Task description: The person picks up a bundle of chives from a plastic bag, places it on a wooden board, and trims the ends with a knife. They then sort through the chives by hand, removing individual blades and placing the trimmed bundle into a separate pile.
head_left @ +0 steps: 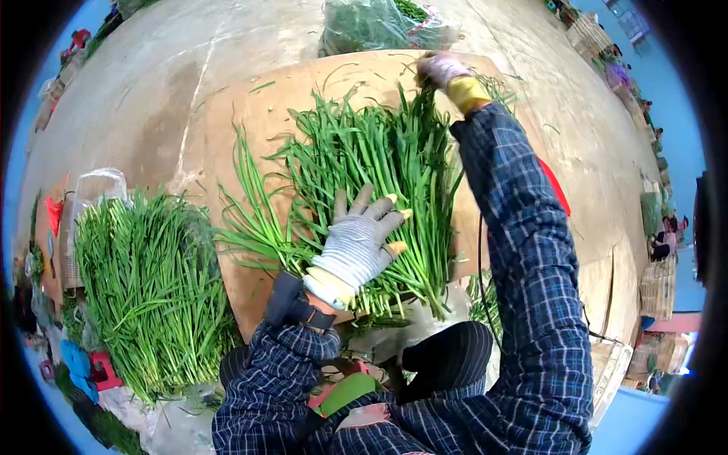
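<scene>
A pile of garlic chives [364, 144] lies across a wooden board [250, 98], leaf tips away from me and pale stems towards me. My left hand [360, 235], in a striped grey-and-white glove with worn fingertips, rests flat on the lower part of the pile with its fingers spread. At the far end, my right hand [444, 70], in a whitish glove with a yellow cuff, is closed around leaf tips at the pile's upper right. Its fingers are partly blurred. A smaller loose bunch of chives [254, 205] fans out at the left side of the board.
A large stack of chives [155, 296] stands at my left, beside a white plastic basket [98, 182]. Beyond the board sits a clear plastic bag of greens [379, 29]. A red object [555, 186] shows behind my right sleeve. People and crates line the far right edge.
</scene>
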A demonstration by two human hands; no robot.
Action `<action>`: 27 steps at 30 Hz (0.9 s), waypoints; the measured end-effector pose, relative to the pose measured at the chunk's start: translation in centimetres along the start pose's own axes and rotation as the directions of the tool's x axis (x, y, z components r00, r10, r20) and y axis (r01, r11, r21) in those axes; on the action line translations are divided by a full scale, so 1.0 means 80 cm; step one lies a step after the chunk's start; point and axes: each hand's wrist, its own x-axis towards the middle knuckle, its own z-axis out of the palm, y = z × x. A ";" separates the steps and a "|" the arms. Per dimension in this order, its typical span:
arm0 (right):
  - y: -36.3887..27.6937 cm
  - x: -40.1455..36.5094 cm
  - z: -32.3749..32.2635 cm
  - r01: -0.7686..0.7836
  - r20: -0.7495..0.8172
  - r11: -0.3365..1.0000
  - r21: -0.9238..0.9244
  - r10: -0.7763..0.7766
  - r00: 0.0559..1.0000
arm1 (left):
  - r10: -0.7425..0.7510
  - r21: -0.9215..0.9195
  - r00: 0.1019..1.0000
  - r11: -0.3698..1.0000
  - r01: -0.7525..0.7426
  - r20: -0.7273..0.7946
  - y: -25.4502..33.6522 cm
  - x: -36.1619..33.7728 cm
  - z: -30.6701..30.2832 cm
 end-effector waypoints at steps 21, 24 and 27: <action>-0.035 0.010 -0.145 0.000 -0.283 0.729 -0.685 -0.266 0.922 | 0.208 0.227 0.874 0.915 -0.332 0.439 0.063 0.050 0.044; -0.126 -0.030 -0.031 -0.038 -0.156 0.878 -0.476 -0.041 0.987 | 0.169 0.172 0.851 0.942 -0.287 0.497 0.068 0.053 0.033; -0.148 -0.037 0.066 0.113 0.150 0.969 -0.222 -0.081 0.985 | 0.219 0.095 0.846 0.949 -0.301 0.486 0.056 0.053 0.064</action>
